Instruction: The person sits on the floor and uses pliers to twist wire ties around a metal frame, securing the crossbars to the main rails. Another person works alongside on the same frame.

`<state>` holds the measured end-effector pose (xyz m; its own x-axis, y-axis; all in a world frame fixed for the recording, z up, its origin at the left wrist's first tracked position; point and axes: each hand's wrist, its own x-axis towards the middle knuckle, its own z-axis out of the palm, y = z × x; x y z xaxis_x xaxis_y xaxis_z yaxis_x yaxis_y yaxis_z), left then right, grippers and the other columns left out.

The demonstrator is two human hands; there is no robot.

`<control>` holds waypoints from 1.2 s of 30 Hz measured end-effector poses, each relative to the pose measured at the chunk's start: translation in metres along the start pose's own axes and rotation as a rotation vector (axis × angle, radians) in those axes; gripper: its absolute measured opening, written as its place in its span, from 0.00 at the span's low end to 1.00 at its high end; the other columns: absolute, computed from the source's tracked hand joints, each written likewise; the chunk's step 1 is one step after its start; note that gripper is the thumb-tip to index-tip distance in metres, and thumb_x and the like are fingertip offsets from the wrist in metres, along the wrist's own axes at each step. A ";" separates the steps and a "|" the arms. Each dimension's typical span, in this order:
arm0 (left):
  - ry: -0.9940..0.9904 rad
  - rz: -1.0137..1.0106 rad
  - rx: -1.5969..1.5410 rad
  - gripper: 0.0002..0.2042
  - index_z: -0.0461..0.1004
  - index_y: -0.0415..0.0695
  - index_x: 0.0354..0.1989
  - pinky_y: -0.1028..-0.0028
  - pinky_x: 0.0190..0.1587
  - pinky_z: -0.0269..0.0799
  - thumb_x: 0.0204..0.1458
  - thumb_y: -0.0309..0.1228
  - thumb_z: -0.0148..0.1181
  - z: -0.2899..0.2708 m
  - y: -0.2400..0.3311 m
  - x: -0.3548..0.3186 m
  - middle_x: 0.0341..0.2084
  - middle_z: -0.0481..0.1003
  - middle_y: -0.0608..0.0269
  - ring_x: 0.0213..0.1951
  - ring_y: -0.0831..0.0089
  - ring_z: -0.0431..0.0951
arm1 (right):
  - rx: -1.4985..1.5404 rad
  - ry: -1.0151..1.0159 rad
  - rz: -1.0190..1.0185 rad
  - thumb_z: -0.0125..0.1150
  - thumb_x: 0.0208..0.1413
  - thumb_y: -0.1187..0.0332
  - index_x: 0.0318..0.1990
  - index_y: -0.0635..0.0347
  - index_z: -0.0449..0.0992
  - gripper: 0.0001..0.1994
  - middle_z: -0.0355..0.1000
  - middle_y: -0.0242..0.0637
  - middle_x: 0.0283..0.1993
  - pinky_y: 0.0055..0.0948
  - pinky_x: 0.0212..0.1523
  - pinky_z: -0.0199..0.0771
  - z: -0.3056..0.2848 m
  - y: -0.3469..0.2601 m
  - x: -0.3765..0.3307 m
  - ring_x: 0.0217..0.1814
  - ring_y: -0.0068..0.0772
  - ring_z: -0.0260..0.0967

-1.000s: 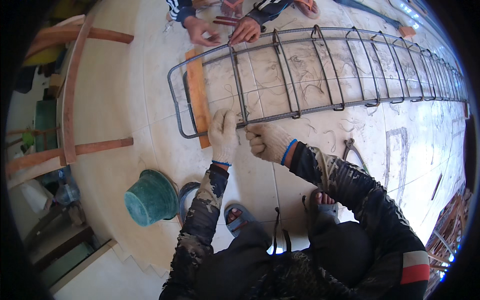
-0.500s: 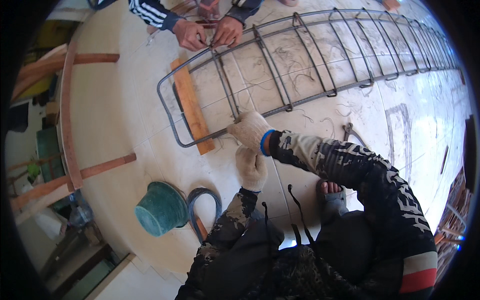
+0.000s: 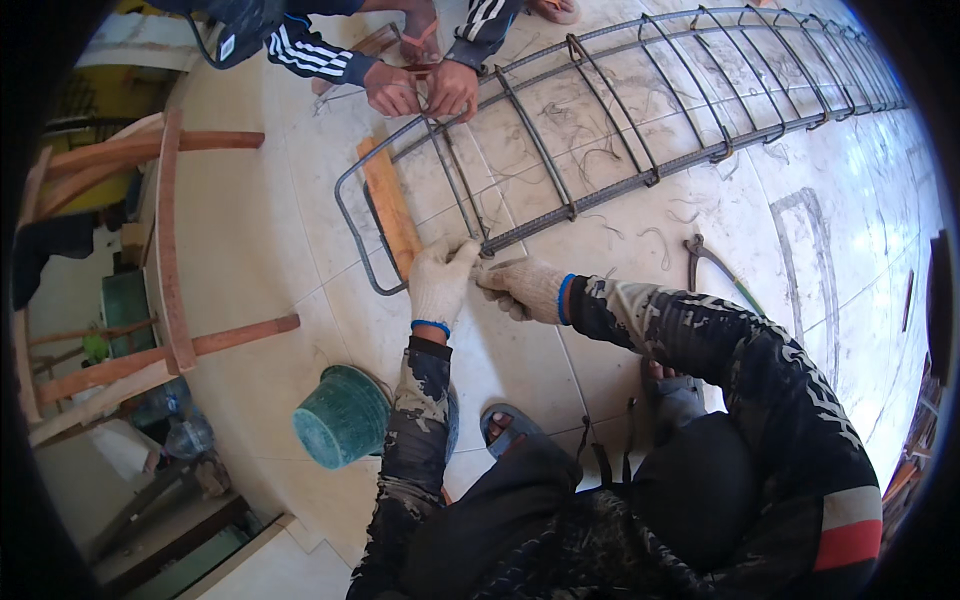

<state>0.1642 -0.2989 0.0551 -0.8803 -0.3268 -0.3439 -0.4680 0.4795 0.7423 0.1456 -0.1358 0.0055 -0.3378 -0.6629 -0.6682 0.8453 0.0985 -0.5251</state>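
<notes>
A long cage of steel bars [image 3: 620, 186] tied to square stirrups stretches from the middle to the far right. My left hand [image 3: 438, 288], in a cream knitted glove, has its fingers pressed together at the near bar, beside a stirrup's lower end. Close to it, my right hand [image 3: 528, 288], gloved alike, is closed with its fingertips bunched just below the same joint. Whatever either hand pinches is too small or hidden. Across the cage, a co-worker's two hands [image 3: 422, 92] work at the far bar of the same end.
A wooden block [image 3: 388, 205] lies under the cage's end. Pincers [image 3: 697, 262] lie on the tiles, right of my hands. A green bucket [image 3: 342, 418] stands near my left forearm. Wooden framing [image 3: 172, 240] stands at the left. Wire scraps [image 3: 590, 165] litter the floor.
My left hand has moved up and left from beneath the right one to the near bar. My right hand has drawn back slightly below the bar. The view has shifted a little.
</notes>
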 end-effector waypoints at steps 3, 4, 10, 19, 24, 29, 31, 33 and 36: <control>0.004 -0.118 -0.143 0.11 0.85 0.36 0.38 0.72 0.39 0.77 0.61 0.33 0.67 0.015 -0.023 0.005 0.31 0.85 0.57 0.34 0.75 0.83 | 0.442 -0.149 0.043 0.61 0.70 0.59 0.35 0.52 0.75 0.11 0.68 0.23 0.29 0.21 0.24 0.59 -0.019 0.019 0.022 0.24 0.15 0.59; 0.025 -0.135 -0.134 0.11 0.85 0.36 0.38 0.71 0.39 0.77 0.61 0.33 0.67 0.016 -0.024 0.003 0.31 0.85 0.56 0.34 0.74 0.83 | 0.455 -0.164 -0.021 0.60 0.68 0.61 0.37 0.53 0.77 0.09 0.70 0.26 0.30 0.24 0.24 0.63 -0.023 0.019 0.024 0.25 0.19 0.63; 0.247 0.318 -0.210 0.12 0.81 0.39 0.48 0.71 0.46 0.77 0.59 0.29 0.66 0.052 -0.075 -0.019 0.41 0.84 0.63 0.44 0.72 0.83 | -0.455 0.395 -0.471 0.62 0.58 0.65 0.42 0.62 0.84 0.12 0.82 0.48 0.42 0.46 0.46 0.82 0.013 -0.016 0.020 0.41 0.56 0.81; 0.213 0.010 -0.458 0.12 0.82 0.37 0.43 0.75 0.38 0.79 0.68 0.35 0.61 0.052 -0.056 -0.025 0.30 0.82 0.66 0.33 0.77 0.82 | -1.097 0.436 -0.782 0.64 0.61 0.62 0.48 0.53 0.82 0.11 0.80 0.43 0.48 0.47 0.50 0.81 -0.031 0.010 -0.068 0.50 0.52 0.79; 0.086 -0.479 -0.991 0.10 0.82 0.46 0.37 0.75 0.29 0.75 0.68 0.37 0.60 0.049 -0.048 -0.019 0.23 0.81 0.71 0.24 0.81 0.79 | -1.236 1.450 -0.422 0.78 0.48 0.60 0.56 0.58 0.75 0.28 0.67 0.52 0.64 0.55 0.68 0.63 -0.151 0.077 -0.157 0.68 0.60 0.62; -0.095 -0.743 -1.611 0.10 0.82 0.52 0.34 0.73 0.32 0.79 0.66 0.37 0.56 0.057 -0.052 -0.019 0.20 0.79 0.81 0.23 0.84 0.79 | -1.263 1.289 -0.128 0.75 0.48 0.63 0.53 0.64 0.76 0.25 0.63 0.53 0.69 0.56 0.71 0.61 -0.170 0.106 -0.193 0.73 0.62 0.58; -0.064 -0.782 -1.695 0.10 0.82 0.53 0.33 0.73 0.34 0.80 0.65 0.36 0.56 0.058 -0.040 -0.024 0.19 0.79 0.82 0.23 0.84 0.79 | -1.175 1.249 0.007 0.70 0.50 0.68 0.51 0.65 0.77 0.20 0.63 0.53 0.69 0.52 0.67 0.67 -0.166 0.094 -0.188 0.71 0.61 0.63; -0.085 -0.854 -1.703 0.13 0.82 0.52 0.32 0.73 0.34 0.79 0.66 0.39 0.56 0.050 -0.030 -0.026 0.17 0.76 0.83 0.22 0.84 0.78 | -1.056 1.251 0.028 0.65 0.51 0.72 0.50 0.65 0.78 0.17 0.64 0.54 0.68 0.49 0.62 0.73 -0.169 0.093 -0.183 0.66 0.60 0.68; -0.163 -0.902 -1.603 0.16 0.81 0.49 0.35 0.73 0.33 0.76 0.70 0.45 0.54 0.040 -0.012 -0.053 0.18 0.71 0.82 0.22 0.83 0.74 | -0.894 1.303 -0.068 0.61 0.53 0.75 0.48 0.66 0.77 0.14 0.72 0.54 0.58 0.50 0.53 0.77 -0.198 0.109 -0.183 0.55 0.59 0.74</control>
<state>0.2138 -0.2553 0.0414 -0.4783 0.1059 -0.8718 -0.3165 -0.9468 0.0586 0.2173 0.1434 -0.0334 -0.8703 0.3357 -0.3604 0.4668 0.7959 -0.3855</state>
